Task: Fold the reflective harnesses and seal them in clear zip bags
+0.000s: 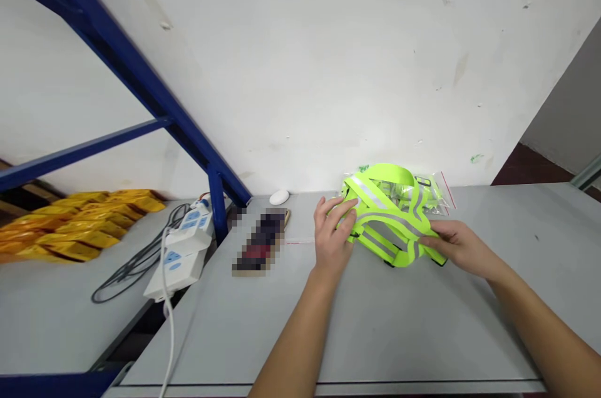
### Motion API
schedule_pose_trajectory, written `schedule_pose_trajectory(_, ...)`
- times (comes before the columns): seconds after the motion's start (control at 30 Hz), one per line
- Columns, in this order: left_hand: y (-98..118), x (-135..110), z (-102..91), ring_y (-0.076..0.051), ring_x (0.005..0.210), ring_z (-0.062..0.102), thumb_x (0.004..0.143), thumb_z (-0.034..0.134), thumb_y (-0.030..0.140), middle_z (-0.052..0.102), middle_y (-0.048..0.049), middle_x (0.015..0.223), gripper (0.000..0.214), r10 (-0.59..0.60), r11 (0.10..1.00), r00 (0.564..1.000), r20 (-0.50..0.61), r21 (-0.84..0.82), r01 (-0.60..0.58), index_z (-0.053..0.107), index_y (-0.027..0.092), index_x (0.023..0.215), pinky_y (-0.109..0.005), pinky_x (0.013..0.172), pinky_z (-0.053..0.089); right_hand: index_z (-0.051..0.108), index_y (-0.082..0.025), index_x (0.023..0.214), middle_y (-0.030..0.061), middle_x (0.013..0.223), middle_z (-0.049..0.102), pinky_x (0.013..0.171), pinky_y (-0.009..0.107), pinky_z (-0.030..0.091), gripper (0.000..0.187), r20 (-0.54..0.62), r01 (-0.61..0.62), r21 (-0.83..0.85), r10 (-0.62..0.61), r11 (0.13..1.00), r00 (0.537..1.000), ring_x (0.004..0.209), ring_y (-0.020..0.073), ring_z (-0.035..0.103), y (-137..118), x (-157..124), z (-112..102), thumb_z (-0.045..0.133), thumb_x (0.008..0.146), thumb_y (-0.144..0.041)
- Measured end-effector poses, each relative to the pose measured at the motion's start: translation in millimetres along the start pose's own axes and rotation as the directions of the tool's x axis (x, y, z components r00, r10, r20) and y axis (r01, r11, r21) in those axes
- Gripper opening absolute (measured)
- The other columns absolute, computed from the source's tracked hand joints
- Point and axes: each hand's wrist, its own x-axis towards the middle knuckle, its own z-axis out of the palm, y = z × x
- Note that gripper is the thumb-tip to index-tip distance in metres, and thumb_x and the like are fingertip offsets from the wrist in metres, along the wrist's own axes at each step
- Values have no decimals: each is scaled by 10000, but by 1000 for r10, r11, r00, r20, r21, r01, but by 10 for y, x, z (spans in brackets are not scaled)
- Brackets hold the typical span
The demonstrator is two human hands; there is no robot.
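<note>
A neon-yellow reflective strap vest (pixel 386 215) with silver-grey stripes is bunched up between my two hands above the grey tabletop. My left hand (pixel 332 229) grips its left side, fingers curled over the straps. At the right end, my right hand (pixel 457 246) pinches a strap with the thumb on top. One wide band arches upward in a loop at the top. Behind the vest, close to the wall, lies a clear zip bag (pixel 439 194) with a red edge and more yellow material inside; the vest partly hides it.
To the left are a pixelated phone-like object (pixel 261 244) and a white oval item (pixel 279 198). White power strips (pixel 183 254) with cables sit by a blue metal frame (pixel 216 198). Several yellow packets (pixel 89 223) lie at far left. A white wall (pixel 328 72) stands behind.
</note>
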Motion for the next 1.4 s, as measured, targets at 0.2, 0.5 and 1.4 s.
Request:
schedule_pose_trajectory(0.2, 15, -22, 36, -233, 1122, 575, 862, 532, 41, 667, -64, 1111, 327, 33, 999, 999, 41, -30, -32, 564, 253, 1109, -491, 902, 533, 722, -255, 1025, 46, 945, 690, 694, 328, 474, 308, -30, -50, -40, 49, 998, 998, 806, 234, 597, 8, -56, -339, 658, 813, -470)
schedule_pose_trajectory(0.5, 77, -93, 143, -246, 1144, 548, 836, 450, -41, 663, -75, 1081, 339, 59, 994, 991, 118, -101, -47, 575, 217, 1018, -448, 840, 552, 714, -271, 677, -20, 592, 568, 449, 254, 293, 184, -38, -174, -310, 171, 935, 985, 480, 126, 414, 381, -25, -480, 757, 693, -448)
schedule_pose_trajectory(1.4, 528, -167, 216, -185, 808, 641, 788, 639, 198, 685, -41, 904, 254, -248, 833, 847, 469, -343, 434, 542, 224, 1022, -313, 715, 532, 638, -191, 1035, 37, 741, 623, 687, 334, 478, 568, -257, 9, 533, 152, 846, 955, 694, 198, 581, 194, 139, -180, 361, 898, -668)
